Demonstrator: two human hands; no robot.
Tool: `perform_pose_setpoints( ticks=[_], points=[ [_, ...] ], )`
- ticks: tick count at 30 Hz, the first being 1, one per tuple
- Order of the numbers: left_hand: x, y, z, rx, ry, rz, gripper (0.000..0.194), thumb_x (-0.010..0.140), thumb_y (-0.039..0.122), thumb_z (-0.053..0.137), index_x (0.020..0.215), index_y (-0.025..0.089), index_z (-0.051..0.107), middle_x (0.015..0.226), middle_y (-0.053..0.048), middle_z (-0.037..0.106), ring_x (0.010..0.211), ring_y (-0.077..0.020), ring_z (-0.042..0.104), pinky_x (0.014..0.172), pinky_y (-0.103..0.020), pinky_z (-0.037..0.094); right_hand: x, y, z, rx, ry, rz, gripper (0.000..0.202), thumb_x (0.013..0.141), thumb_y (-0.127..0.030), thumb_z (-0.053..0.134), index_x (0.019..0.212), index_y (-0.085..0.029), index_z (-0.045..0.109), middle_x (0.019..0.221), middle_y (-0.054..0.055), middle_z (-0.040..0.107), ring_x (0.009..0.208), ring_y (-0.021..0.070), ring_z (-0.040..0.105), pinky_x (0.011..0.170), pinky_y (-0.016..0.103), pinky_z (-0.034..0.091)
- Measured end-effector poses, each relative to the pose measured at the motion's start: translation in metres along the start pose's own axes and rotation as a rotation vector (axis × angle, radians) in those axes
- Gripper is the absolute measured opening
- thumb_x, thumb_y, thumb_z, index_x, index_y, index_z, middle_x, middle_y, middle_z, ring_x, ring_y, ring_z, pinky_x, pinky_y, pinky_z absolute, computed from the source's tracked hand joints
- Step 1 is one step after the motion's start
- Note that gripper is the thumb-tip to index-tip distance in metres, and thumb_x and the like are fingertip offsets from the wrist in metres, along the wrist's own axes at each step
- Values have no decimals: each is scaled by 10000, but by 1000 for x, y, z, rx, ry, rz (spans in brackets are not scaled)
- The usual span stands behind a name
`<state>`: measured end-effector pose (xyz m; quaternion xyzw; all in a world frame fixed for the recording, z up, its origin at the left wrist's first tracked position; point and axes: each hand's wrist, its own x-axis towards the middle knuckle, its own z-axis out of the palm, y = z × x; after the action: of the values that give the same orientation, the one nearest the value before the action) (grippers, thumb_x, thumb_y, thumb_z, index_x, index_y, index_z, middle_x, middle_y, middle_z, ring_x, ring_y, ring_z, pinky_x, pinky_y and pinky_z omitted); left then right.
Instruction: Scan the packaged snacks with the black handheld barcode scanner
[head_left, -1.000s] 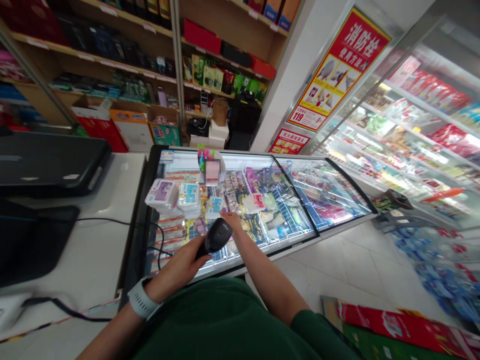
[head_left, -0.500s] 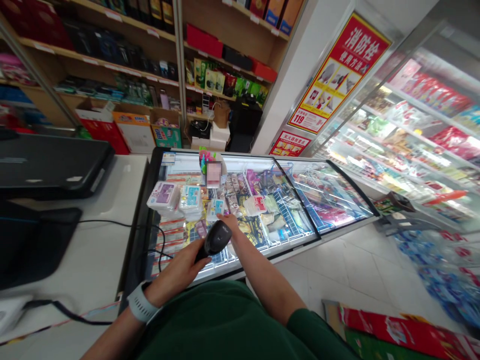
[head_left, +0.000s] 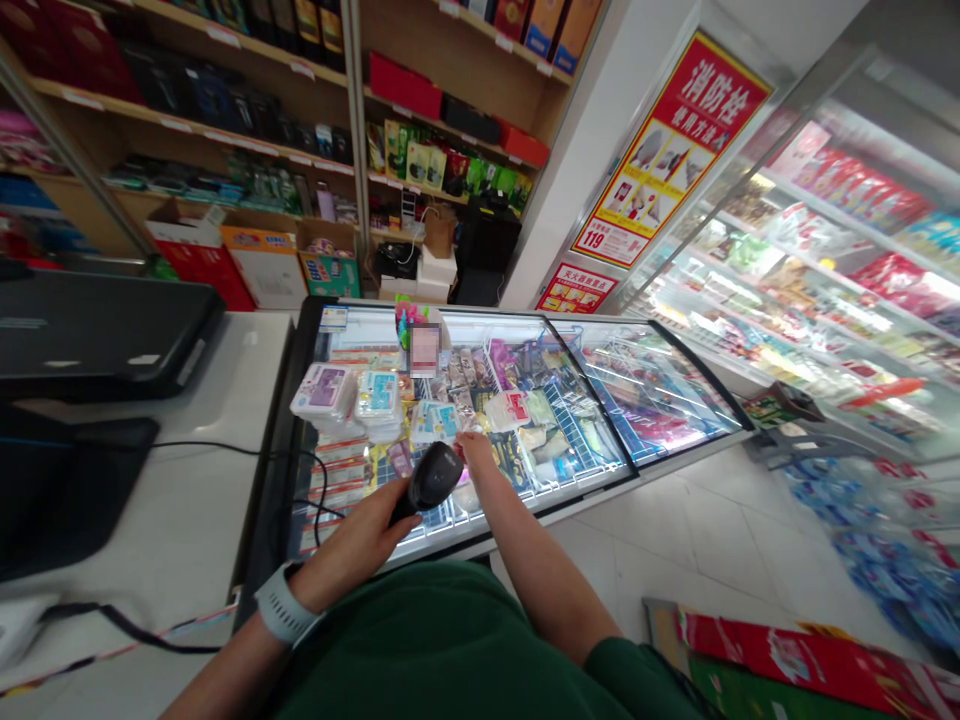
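My left hand (head_left: 360,530) is wrapped around the handle of a black barcode scanner (head_left: 435,476), its head tilted up and to the right. Just beyond the scanner head, my right hand (head_left: 474,452) has its fingers drawn together; the scanner partly covers them, and anything in them is too small to name. Close to those fingertips lies a flat white pack with blue labels (head_left: 432,423) on the freezer's glass top. Left of it are a stack of blue-labelled packs (head_left: 377,398) and a stack with purple labels (head_left: 325,392). A red-labelled pack (head_left: 510,408) rests to the right.
The glass-topped chest freezer (head_left: 480,535) has a dark frame and shows packaged goods inside. A counter (head_left: 217,400) with black machines (head_left: 105,335) adjoins it on the left. The scanner's cable (head_left: 319,470) runs across the freezer edge. A colourful container (head_left: 409,318) stands at the back.
My right hand has shifted right, away from the middle blue-labelled pack, showing more of its labels. The left hand and scanner have stayed nearly still.
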<state>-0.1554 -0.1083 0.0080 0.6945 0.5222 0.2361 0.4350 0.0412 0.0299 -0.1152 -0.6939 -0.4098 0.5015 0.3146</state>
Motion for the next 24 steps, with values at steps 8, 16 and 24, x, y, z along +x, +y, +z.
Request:
perform_pose_setpoints(
  ticks=[8,16,24],
  points=[
    [0,6,2,33,-29,-11,444,857,379,509,1238,152,487,1196,-130,614,1099,-273,575,958,-412,422,-4,11,-30,118,120,26,239,891,-330,595,1016,-126,603,899,30,639,736,126,623,661,278,534],
    [0,6,6,50,-25,5,424,855,385,508,1213,157,513,1166,-116,633,1066,-264,596,935,-391,438,-11,21,-56,203,267,-166,242,671,-362,658,817,-179,600,656,-20,629,577,132,605,554,238,471],
    [2,10,8,71,-37,2,425,842,397,507,1183,143,524,1127,-124,648,1034,-273,609,904,-389,452,-18,28,-67,203,278,-258,294,644,-404,631,839,-185,603,652,-31,598,622,151,615,615,268,497]
  ],
)
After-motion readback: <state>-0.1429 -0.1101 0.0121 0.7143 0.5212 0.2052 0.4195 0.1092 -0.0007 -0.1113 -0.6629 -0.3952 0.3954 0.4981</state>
